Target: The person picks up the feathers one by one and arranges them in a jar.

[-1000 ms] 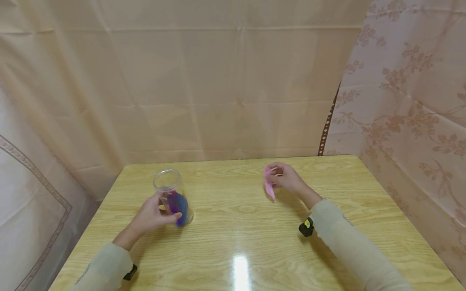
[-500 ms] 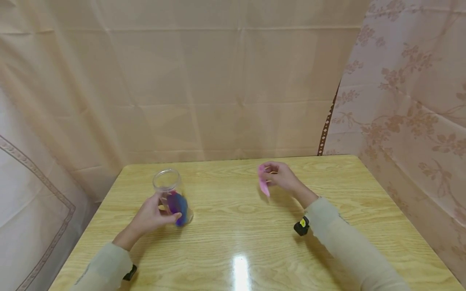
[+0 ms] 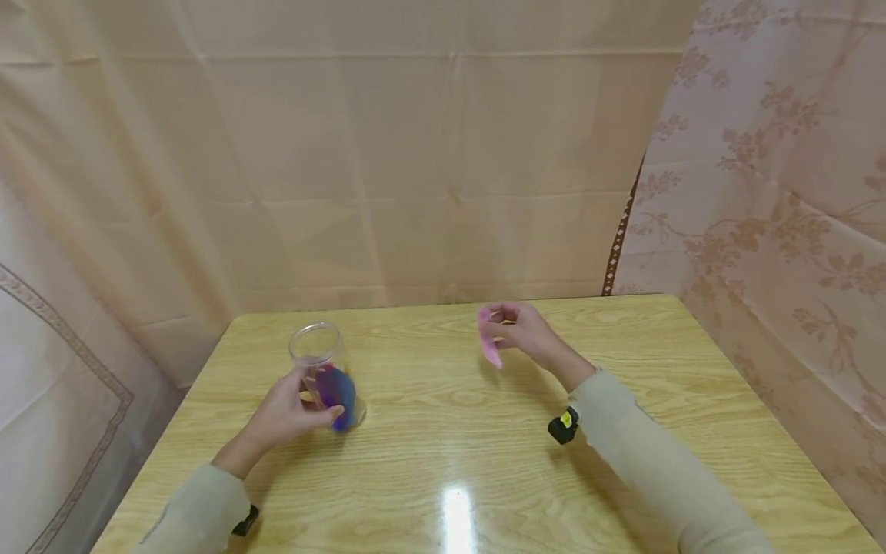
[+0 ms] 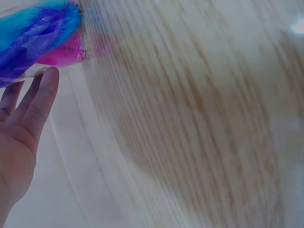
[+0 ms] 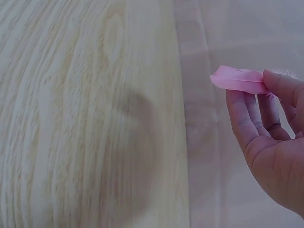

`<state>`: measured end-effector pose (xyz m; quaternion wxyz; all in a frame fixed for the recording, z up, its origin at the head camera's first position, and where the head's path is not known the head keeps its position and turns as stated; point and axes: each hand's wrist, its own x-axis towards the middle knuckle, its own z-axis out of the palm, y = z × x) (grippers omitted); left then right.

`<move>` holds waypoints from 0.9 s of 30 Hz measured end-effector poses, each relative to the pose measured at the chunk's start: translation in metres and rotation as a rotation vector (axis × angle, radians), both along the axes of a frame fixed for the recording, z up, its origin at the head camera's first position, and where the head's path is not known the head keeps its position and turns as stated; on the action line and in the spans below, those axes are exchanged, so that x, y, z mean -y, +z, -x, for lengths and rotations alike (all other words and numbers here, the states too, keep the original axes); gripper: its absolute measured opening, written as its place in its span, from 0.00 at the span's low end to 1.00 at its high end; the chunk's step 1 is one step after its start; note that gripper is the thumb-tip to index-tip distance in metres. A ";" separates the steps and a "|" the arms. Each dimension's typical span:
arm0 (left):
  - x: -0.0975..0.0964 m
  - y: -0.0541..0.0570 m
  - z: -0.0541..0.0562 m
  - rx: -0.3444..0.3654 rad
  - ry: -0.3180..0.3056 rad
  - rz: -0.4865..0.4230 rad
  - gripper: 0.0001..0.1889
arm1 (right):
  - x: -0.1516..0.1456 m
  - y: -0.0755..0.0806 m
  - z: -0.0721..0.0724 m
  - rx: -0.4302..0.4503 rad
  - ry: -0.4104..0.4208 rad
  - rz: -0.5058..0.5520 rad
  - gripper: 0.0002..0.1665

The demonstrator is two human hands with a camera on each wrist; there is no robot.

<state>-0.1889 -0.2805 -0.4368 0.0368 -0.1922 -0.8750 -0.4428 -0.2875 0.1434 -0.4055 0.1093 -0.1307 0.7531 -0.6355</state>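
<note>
My left hand [image 3: 287, 412] grips a clear cup [image 3: 320, 359] at the left of the wooden table, thumb along its near side and fingers behind it. Inside show blue, purple and magenta feathers [image 3: 338, 391]; the left wrist view has the turquoise and purple feathers [image 4: 40, 33] behind the transparent wall, close to my fingertips. My right hand [image 3: 527, 337], over the table's far middle, pinches a pink feather [image 3: 489, 348] between thumb and fingers. In the right wrist view the pink feather [image 5: 240, 80] sticks out past my fingertips, held off the tabletop.
The wooden table [image 3: 443, 415] reaches back to a beige curtain [image 3: 415, 169]. A flower-patterned curtain [image 3: 782, 192] hangs at the right, and a pale cloth [image 3: 55, 369] at the left. Light glares on the tabletop near the front.
My right hand has moved left and slightly farther back with the pink feather, toward the cup's side. The left hand and cup have stayed nearly still.
</note>
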 end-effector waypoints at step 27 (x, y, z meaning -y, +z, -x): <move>0.001 0.000 -0.001 -0.022 0.006 0.031 0.40 | 0.023 0.014 0.000 0.015 0.035 0.047 0.16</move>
